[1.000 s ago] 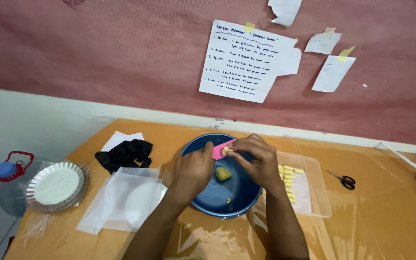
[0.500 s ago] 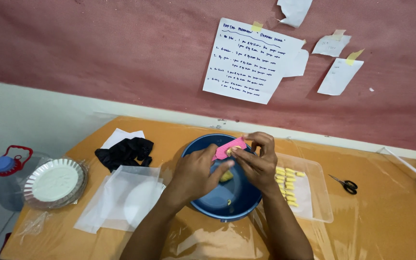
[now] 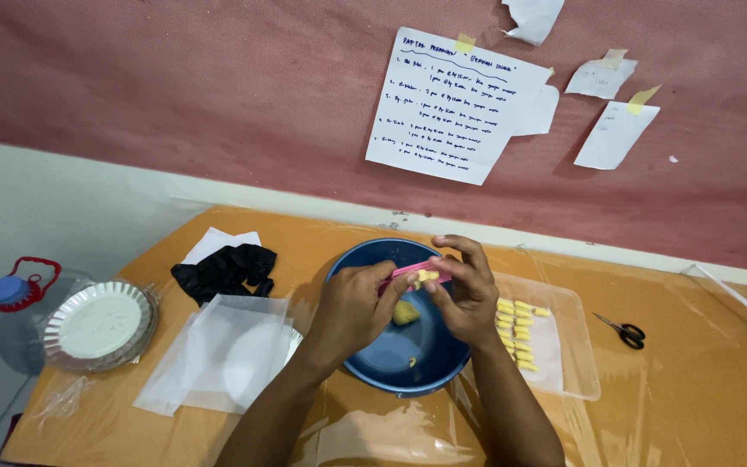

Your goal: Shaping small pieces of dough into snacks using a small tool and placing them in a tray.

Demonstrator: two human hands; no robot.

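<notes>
Both my hands meet over a blue bowl point(image 3: 391, 367) at the table's middle. My left hand point(image 3: 352, 307) pinches the near end of a flat pink scraper point(image 3: 410, 269). My right hand point(image 3: 467, 290) grips its other end, with a bit of yellow dough point(image 3: 426, 277) pressed against it by the fingers. A lump of yellow dough point(image 3: 405, 313) lies in the bowl below the hands, and a small crumb sits near the bowl's front.
A clear tray point(image 3: 568, 346) with several small yellow dough pieces point(image 3: 516, 329) lies right of the bowl, scissors point(image 3: 622, 329) beyond it. Left are white paper sheets point(image 3: 218, 355), black gloves point(image 3: 222, 270), a foil plate stack point(image 3: 97, 324) and a water jug point(image 3: 15, 316). Paper notes hang on the wall.
The view has tilted slightly. My hands have stayed over the bowl, working the pink scraper and dough; the scraper now lies flatter between my fingers.
</notes>
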